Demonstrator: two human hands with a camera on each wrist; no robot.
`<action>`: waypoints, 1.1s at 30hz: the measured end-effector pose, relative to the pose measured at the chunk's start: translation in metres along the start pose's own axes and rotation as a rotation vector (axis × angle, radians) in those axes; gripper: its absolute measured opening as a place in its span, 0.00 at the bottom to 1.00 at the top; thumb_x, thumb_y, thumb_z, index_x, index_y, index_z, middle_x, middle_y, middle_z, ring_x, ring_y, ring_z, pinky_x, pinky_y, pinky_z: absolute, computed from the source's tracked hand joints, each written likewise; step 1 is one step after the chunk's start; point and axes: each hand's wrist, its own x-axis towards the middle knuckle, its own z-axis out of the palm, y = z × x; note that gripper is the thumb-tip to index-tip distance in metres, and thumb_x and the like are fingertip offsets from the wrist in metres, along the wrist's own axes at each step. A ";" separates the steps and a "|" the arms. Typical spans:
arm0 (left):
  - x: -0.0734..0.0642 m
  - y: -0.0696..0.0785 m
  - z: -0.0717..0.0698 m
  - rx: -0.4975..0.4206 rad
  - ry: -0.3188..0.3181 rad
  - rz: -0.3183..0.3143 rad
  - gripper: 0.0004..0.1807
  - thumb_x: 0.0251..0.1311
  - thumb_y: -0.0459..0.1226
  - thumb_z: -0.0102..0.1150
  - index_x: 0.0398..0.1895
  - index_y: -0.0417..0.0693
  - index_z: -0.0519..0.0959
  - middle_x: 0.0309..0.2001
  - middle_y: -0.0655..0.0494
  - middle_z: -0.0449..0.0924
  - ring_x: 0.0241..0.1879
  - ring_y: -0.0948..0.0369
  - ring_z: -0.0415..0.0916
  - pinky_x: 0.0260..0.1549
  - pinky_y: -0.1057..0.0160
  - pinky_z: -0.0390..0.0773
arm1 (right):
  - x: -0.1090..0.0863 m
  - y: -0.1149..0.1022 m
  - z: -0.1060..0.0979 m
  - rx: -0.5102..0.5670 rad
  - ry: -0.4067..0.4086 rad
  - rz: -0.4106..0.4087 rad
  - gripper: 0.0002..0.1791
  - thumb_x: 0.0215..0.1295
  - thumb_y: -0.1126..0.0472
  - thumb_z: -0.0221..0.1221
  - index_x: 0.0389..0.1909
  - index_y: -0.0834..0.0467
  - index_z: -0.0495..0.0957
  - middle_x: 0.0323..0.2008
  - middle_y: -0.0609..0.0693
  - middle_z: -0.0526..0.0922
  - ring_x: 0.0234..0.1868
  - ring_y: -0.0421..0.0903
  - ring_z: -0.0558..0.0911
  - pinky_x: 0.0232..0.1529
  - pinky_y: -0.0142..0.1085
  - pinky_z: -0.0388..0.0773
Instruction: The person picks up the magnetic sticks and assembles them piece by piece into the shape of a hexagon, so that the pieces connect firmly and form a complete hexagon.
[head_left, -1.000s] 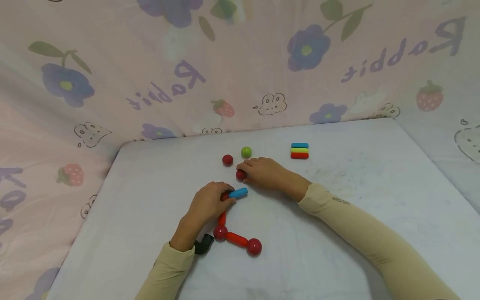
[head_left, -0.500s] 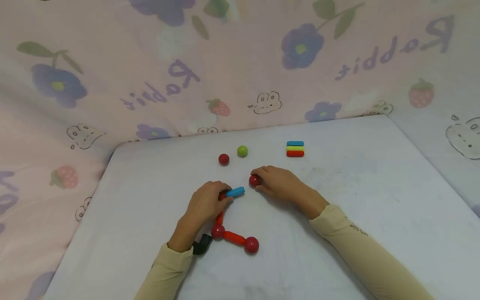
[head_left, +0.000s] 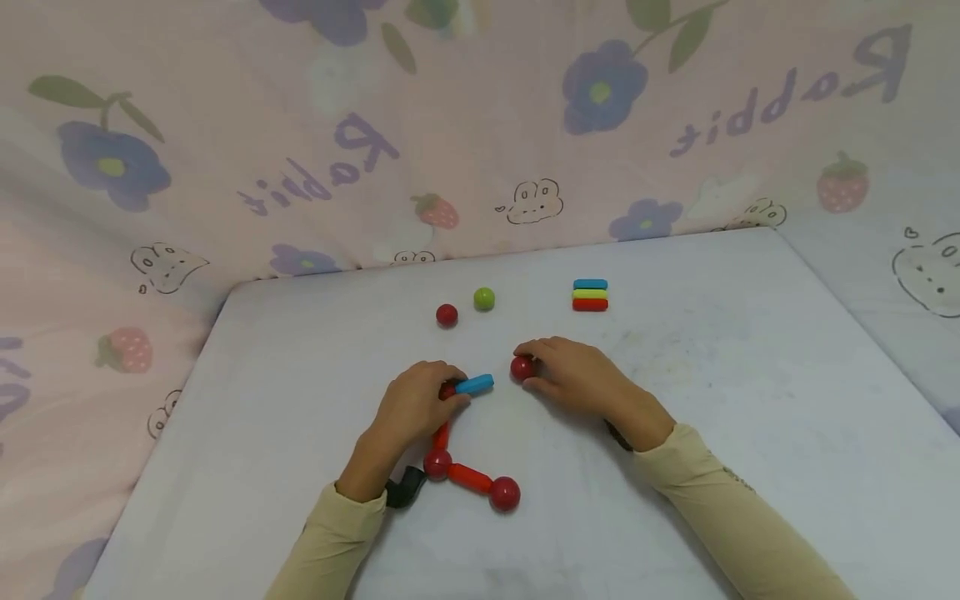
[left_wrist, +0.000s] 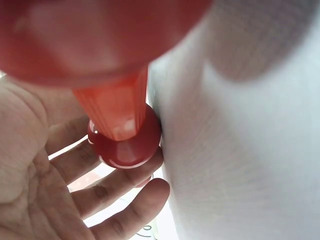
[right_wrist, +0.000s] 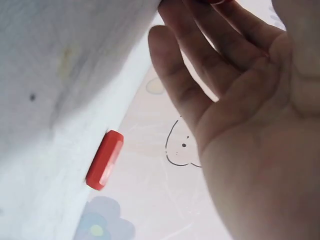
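Observation:
My left hand (head_left: 408, 410) grips a red ball (head_left: 447, 391) from which a blue stick (head_left: 476, 384) points right, toward the other hand. From that ball a red stick (head_left: 441, 436) runs down to a second red ball (head_left: 438, 464). Another red stick (head_left: 470, 478) joins it to an end ball (head_left: 505, 494). In the left wrist view, the fingers curve behind the far red ball (left_wrist: 127, 150). My right hand (head_left: 573, 375) holds a loose red ball (head_left: 522, 368) between thumb and fingers, a short gap right of the blue stick's tip.
A red ball (head_left: 447, 315) and a green ball (head_left: 483, 298) lie toward the back of the white table (head_left: 315, 333). Blue (head_left: 590, 284), yellow (head_left: 590, 294) and red (head_left: 590, 305) sticks lie side by side at the back right. A patterned curtain (head_left: 465, 125) hangs behind.
My right hand has drawn the red ball away from the other loose balls, to the right and toward me. The left hand keeps its grip on the joined piece in nearly the same place.

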 end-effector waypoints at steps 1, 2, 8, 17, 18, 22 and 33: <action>0.000 0.000 0.000 0.001 0.000 -0.001 0.16 0.57 0.42 0.71 0.49 0.51 0.85 0.41 0.57 0.85 0.38 0.60 0.73 0.37 0.61 0.76 | 0.000 0.001 0.000 0.004 0.003 -0.002 0.27 0.64 0.53 0.66 0.63 0.53 0.74 0.54 0.51 0.83 0.53 0.47 0.81 0.54 0.45 0.81; 0.000 0.000 0.001 0.002 0.002 0.000 0.16 0.57 0.42 0.71 0.48 0.51 0.85 0.41 0.57 0.85 0.38 0.60 0.73 0.37 0.61 0.76 | 0.000 0.002 0.000 0.008 0.009 -0.005 0.27 0.64 0.52 0.66 0.63 0.53 0.74 0.53 0.50 0.83 0.52 0.47 0.82 0.54 0.45 0.81; 0.001 0.000 0.000 -0.004 -0.001 -0.002 0.16 0.57 0.42 0.71 0.49 0.51 0.86 0.41 0.56 0.85 0.38 0.59 0.73 0.38 0.61 0.76 | 0.000 0.006 0.001 0.008 0.014 -0.027 0.26 0.63 0.52 0.67 0.61 0.53 0.75 0.49 0.49 0.84 0.49 0.45 0.82 0.51 0.43 0.81; 0.001 0.004 0.000 -0.004 0.012 0.014 0.16 0.57 0.42 0.72 0.48 0.51 0.86 0.40 0.58 0.85 0.37 0.61 0.73 0.36 0.62 0.75 | 0.000 -0.002 0.002 0.047 0.048 -0.115 0.24 0.63 0.51 0.67 0.59 0.51 0.77 0.46 0.43 0.85 0.42 0.40 0.81 0.48 0.40 0.81; 0.001 0.005 0.000 -0.003 0.016 0.021 0.16 0.56 0.42 0.72 0.48 0.51 0.86 0.39 0.58 0.84 0.37 0.61 0.73 0.36 0.63 0.75 | 0.000 -0.003 0.002 0.048 0.056 -0.126 0.24 0.62 0.51 0.67 0.59 0.51 0.77 0.45 0.43 0.85 0.41 0.40 0.81 0.47 0.39 0.81; 0.001 0.008 0.000 -0.008 0.021 0.033 0.16 0.56 0.42 0.72 0.48 0.50 0.86 0.38 0.58 0.84 0.36 0.61 0.73 0.35 0.63 0.75 | 0.000 -0.005 0.001 0.023 0.077 -0.147 0.24 0.62 0.51 0.68 0.58 0.50 0.78 0.44 0.43 0.85 0.40 0.39 0.80 0.47 0.39 0.81; 0.001 0.008 0.000 -0.075 -0.028 0.028 0.18 0.56 0.41 0.72 0.50 0.49 0.85 0.42 0.56 0.84 0.38 0.60 0.74 0.38 0.62 0.76 | 0.000 -0.009 0.002 -0.017 0.102 -0.106 0.24 0.61 0.47 0.68 0.56 0.52 0.78 0.39 0.43 0.85 0.35 0.39 0.78 0.39 0.36 0.80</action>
